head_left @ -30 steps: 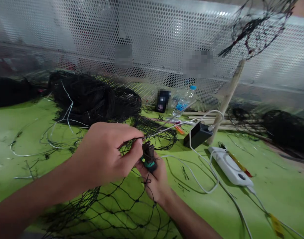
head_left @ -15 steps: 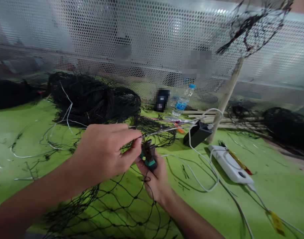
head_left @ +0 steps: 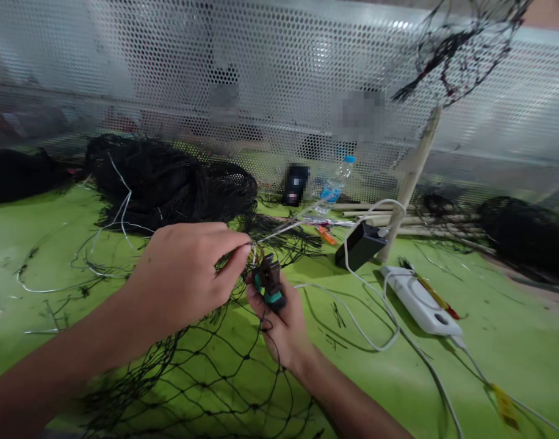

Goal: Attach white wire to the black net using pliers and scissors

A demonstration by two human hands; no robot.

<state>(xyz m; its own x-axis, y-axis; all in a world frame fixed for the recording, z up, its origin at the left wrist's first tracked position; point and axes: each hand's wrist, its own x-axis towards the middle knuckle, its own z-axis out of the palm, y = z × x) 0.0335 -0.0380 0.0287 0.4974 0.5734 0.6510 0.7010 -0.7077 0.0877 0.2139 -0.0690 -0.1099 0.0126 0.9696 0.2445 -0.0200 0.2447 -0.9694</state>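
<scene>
My left hand [head_left: 188, 280] is closed, thumb and forefinger pinching the near end of a thin silvery wire [head_left: 282, 228]. The wire slants up and away toward the bottle. Just below and right of that pinch, my right hand [head_left: 284, 329] is wrapped round pliers [head_left: 270, 280] with a dark metal head and green-and-black handles. The pliers' jaws point up, near the pinched end; whether they touch the wire I cannot tell. Black knotted netting [head_left: 224, 372] hangs under both hands, and one strand passes by my right fingers.
A heap of black netting [head_left: 169, 183] lies behind my left hand, with loose wire [head_left: 85, 259] beside it. Around the right are a water bottle [head_left: 332, 189], black box [head_left: 360, 245], white power bank [head_left: 419, 299] with cables, and an upright wooden stick [head_left: 412, 183]. Perforated metal [head_left: 270, 55] stands behind.
The far part of the wire has swung up and left. My left hand has shifted slightly left, opening a small gap from the pliers, which stay in my right hand.
</scene>
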